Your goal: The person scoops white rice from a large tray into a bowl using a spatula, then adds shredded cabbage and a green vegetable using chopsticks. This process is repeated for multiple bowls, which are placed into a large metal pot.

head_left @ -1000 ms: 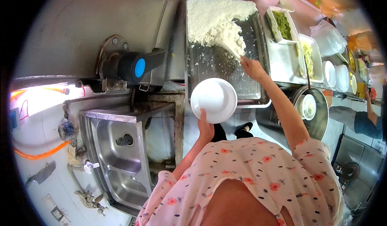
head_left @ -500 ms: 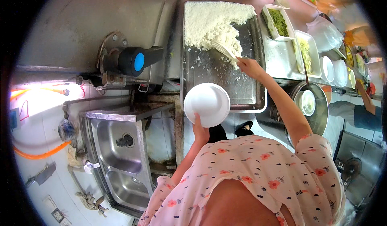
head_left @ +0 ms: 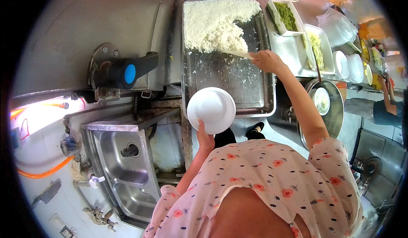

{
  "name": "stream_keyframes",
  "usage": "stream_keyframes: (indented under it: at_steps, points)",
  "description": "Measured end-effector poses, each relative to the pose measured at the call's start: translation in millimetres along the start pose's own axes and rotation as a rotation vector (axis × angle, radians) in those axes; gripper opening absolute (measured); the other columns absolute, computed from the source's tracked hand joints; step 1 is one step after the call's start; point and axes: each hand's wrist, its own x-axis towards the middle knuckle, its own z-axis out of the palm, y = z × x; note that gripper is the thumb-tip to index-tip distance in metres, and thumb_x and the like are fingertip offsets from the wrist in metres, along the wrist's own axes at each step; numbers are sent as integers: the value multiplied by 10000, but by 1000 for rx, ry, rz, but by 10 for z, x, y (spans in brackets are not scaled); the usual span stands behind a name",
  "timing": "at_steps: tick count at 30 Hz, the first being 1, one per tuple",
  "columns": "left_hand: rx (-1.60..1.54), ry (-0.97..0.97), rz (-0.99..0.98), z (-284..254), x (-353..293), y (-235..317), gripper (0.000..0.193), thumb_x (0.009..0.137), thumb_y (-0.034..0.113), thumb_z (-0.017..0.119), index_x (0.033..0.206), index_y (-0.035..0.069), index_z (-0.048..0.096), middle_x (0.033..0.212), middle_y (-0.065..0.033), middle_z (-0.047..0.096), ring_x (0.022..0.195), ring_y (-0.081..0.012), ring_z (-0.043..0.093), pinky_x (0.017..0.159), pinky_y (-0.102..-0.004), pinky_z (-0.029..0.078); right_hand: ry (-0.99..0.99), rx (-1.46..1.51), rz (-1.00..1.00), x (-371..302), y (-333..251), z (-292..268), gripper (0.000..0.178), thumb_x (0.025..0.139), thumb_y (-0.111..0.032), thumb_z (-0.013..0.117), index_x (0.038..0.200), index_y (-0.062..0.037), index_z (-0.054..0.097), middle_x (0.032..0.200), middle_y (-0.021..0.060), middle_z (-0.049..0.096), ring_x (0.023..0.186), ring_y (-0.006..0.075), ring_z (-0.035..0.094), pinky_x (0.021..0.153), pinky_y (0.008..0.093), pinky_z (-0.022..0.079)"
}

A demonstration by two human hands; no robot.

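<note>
A large metal tray holds a bed of white cooked rice over its far and left parts, with stray grains on the bare metal. My right hand is closed around the handle of a pale rice paddle. The paddle's blade points left and lies against the near edge of the rice. Below the tray's front left corner, my left hand grips a round white bowl by its near side, thumb on the rim. No food shows inside the bowl, which hides part of the tray's front edge.
Right of the tray stand two white containers, one of green shreds, one of pale shreds. A large metal pot holds a small bowl. A double sink lies left. A co-worker's arm shows far right.
The paddle has swung to lie more level and shows its blade nearly edge-on at the rice. My left hand still holds the bowl. The whole view has shifted slightly.
</note>
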Motion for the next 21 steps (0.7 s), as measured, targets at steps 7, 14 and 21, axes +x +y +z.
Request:
stream_keyframes:
  at_steps: [7,14,21]
  points:
    - [17,19,3,-13,5,-9,593,891,369,500,1326,32,280,1270,-116,422,1157,-227,443,933,-364,397,45,-48,-33,-276,-346,126,292,829,-288,486,1050,-132,595,813,138,629,783,315,612,704,411,490]
    - [41,5,19,-38,5,13,606,879,380,519,1319,29,295,1266,-118,428,1143,-226,457,917,-358,408,-49,-148,-57,-237,-289,-74,248,815,-284,509,932,-88,604,859,129,638,830,283,620,730,395,491]
    - [91,-44,-32,13,-36,88,602,890,402,487,1322,30,293,1283,-111,422,1174,-220,427,963,-361,361,40,55,163,-247,-150,86,235,810,-257,513,984,-145,624,899,110,636,866,286,603,752,396,480]
